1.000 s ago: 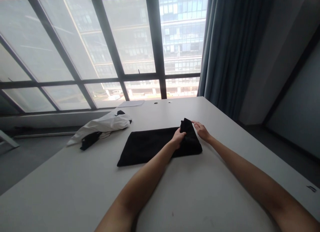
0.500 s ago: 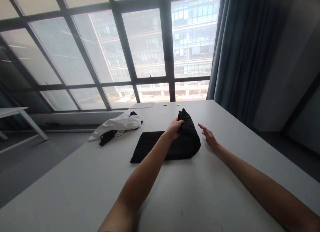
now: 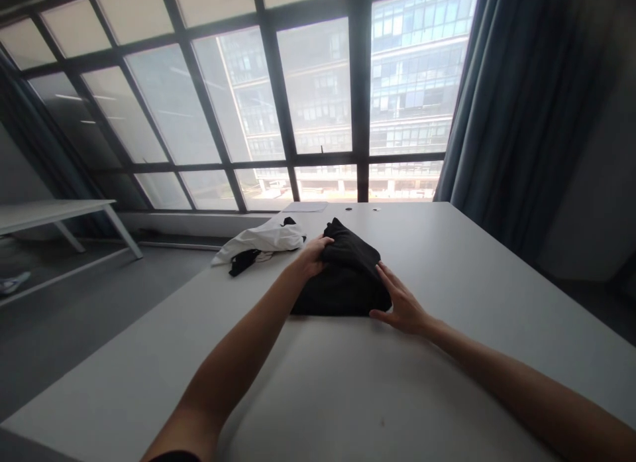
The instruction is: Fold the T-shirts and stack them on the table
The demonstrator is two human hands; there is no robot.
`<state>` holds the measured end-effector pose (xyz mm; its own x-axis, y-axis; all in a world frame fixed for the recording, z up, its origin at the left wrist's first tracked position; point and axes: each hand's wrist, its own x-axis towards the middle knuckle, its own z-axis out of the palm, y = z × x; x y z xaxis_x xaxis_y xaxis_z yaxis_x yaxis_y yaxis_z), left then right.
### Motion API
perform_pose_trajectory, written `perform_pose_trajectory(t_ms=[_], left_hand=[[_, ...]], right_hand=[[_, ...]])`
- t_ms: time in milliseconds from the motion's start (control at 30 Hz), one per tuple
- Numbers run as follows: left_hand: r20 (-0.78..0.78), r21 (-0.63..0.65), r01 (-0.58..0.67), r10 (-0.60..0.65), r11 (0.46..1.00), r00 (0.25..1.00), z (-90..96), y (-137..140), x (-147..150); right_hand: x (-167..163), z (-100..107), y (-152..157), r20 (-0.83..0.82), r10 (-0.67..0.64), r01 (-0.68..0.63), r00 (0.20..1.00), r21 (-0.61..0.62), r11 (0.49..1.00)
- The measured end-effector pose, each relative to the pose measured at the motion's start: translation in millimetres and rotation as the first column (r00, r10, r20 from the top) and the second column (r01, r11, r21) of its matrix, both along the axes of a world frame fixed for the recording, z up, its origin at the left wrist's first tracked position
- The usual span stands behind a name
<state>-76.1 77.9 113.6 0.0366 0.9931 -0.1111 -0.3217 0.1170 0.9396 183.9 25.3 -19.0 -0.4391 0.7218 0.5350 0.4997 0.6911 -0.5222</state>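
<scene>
A black folded garment (image 3: 342, 283) lies on the white table (image 3: 318, 376); I cannot make out what kind of garment it is. My left hand (image 3: 315, 253) pinches its raised upper layer near the far left edge. That layer is lifted and bent over the part lying flat. My right hand (image 3: 400, 303) rests against the garment's right side, fingers stretched out and thumb apart at the near right corner.
A crumpled white and black piece of clothing (image 3: 265, 240) lies to the left on the table. Flat white sheets (image 3: 305, 207) sit at the far edge. Another white table (image 3: 54, 210) stands at left, a blue curtain (image 3: 501, 117) at right.
My left hand has carried the held layer leftward over the flat part. My right hand has come from beside the garment to touch its right side. The view has turned slightly left.
</scene>
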Motion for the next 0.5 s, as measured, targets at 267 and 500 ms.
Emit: perform_pose_trajectory(t_ms=[267,500], left_hand=[[0.107,-0.130,0.000,0.014,0.992,0.994,-16.8,-10,-48],[-0.061,-0.049,-0.072,0.069,0.996,0.996,-69.1,-21,-82]], right_hand=[[-33,-23,-4,-0.028,-0.249,0.249,0.968,-0.020,0.968],[-33,-26,-6,0.082,-0.194,0.197,0.978,-0.037,0.980]])
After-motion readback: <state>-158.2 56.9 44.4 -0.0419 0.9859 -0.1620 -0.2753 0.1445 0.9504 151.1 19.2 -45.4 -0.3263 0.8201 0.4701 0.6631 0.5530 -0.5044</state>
